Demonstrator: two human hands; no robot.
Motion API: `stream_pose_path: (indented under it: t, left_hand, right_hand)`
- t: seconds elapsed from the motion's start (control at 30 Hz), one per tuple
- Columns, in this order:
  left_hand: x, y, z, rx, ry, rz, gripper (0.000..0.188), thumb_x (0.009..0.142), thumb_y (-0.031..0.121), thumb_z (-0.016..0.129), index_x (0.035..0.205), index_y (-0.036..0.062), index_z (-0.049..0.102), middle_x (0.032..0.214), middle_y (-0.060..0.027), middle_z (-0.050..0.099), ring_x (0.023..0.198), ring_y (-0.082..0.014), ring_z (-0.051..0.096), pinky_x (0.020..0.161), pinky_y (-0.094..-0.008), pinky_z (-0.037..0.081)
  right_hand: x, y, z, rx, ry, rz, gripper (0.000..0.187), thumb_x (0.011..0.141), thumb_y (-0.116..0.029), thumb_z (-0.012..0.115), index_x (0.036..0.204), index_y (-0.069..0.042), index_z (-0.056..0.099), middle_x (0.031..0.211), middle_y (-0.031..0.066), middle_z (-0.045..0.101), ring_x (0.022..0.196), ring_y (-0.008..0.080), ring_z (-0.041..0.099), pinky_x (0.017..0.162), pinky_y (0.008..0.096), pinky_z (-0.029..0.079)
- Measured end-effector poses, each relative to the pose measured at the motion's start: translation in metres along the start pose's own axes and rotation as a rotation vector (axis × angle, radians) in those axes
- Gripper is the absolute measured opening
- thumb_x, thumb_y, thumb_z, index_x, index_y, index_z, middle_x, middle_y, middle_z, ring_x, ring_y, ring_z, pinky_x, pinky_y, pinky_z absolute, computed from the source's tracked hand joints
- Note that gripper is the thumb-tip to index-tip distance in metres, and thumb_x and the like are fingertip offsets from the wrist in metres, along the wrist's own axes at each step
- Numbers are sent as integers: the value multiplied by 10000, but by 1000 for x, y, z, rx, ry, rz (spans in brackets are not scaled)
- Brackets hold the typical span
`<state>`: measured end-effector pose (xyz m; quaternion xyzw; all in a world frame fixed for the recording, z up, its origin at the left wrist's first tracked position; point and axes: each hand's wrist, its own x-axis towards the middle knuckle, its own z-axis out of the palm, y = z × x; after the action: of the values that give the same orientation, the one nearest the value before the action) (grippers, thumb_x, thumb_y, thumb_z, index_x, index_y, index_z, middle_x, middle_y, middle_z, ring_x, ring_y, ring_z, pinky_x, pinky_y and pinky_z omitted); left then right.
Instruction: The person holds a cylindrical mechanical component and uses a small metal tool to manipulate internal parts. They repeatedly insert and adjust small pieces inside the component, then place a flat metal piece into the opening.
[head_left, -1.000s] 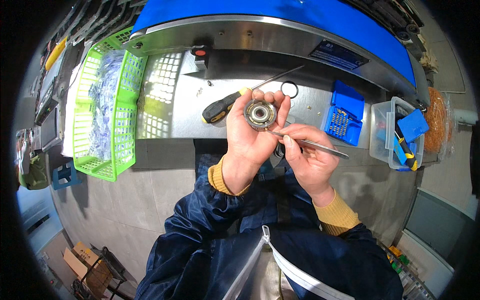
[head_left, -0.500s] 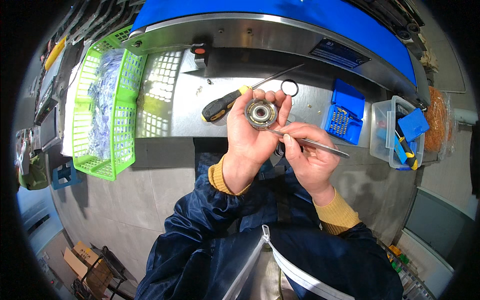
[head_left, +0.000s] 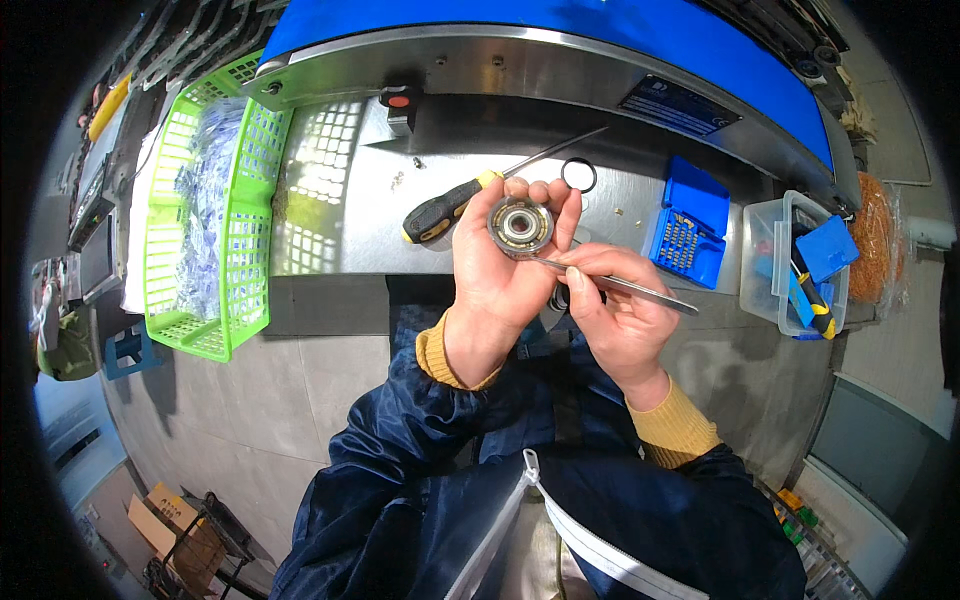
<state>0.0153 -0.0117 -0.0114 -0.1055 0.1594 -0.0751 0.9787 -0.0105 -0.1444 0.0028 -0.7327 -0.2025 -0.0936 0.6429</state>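
The left hand point(head_left: 500, 275) grips a round metal bearing point(head_left: 520, 226) by its rim, fingertips closed around it, above the counter point(head_left: 340, 215). The right hand point(head_left: 615, 310) pinches slim tweezers point(head_left: 625, 284), tips touching the bearing's lower edge. The bearing looks rigid, dense and probably slick; holding it by the rim seems safest.

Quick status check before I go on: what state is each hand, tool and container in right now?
left hand: closed on the round bearing, raised over the bench
round bearing: upright, face to the camera
right hand: pinching the tweezers
tweezers: tips at the bearing's lower edge
screwdriver: lying flat, untouched
black ring: lying loose on the bench
green basket: holding clear bags
small blue box: lid open
clear tub: open, holding tools
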Motion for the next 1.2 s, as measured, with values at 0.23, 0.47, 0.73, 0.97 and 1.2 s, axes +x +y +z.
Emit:
stream_pose_path:
  t: [0.23, 0.47, 0.73, 0.97, 1.2]
  left_hand:
    - [-1, 5, 2, -32, 90, -11, 248, 979, 214, 520, 803, 44, 555, 830, -97, 606, 971, -274, 612, 1010, -453, 502]
    - [-4, 25, 0, -53, 61, 0, 222, 985, 190, 497, 828, 43, 553, 872, -98, 614, 969, -246, 617, 1030, -431, 487]
    - [-6, 35, -2, -80, 33, 9, 213, 988, 175, 504, 845, 29, 563, 888, -115, 625, 961, -257, 639, 1034, -440, 492]
    - [-6, 37, -4, -60, 38, 24, 214, 990, 183, 505, 847, 35, 564, 903, -117, 633, 964, -252, 642, 1029, -431, 494]
    - [-5, 36, -4, -93, 41, 14, 218, 994, 185, 491, 852, 36, 561, 908, -114, 626, 953, -255, 647, 1031, -435, 494]
  right_hand:
    - [2, -3, -14, 44, 107, 28, 152, 831, 82, 671, 972, 43, 628, 996, 136, 682, 892, 171, 667, 764, 283, 555]
    - [11, 16, -58, -183, 154, 288, 149, 898, 73, 614, 1043, 52, 584, 1005, 115, 651, 895, 151, 664, 817, 262, 552]
    - [-1, 37, -34, -76, -16, 391, 150, 898, 43, 638, 1047, 37, 622, 1001, 76, 656, 889, 112, 643, 785, 226, 534]
    - [9, 50, -18, -39, -43, 397, 146, 897, 18, 651, 1043, 31, 644, 996, 56, 644, 864, 108, 646, 753, 218, 531]
    - [11, 52, -17, -178, -117, 257, 151, 867, 19, 667, 1018, 20, 666, 994, 66, 664, 842, 122, 667, 741, 239, 552]
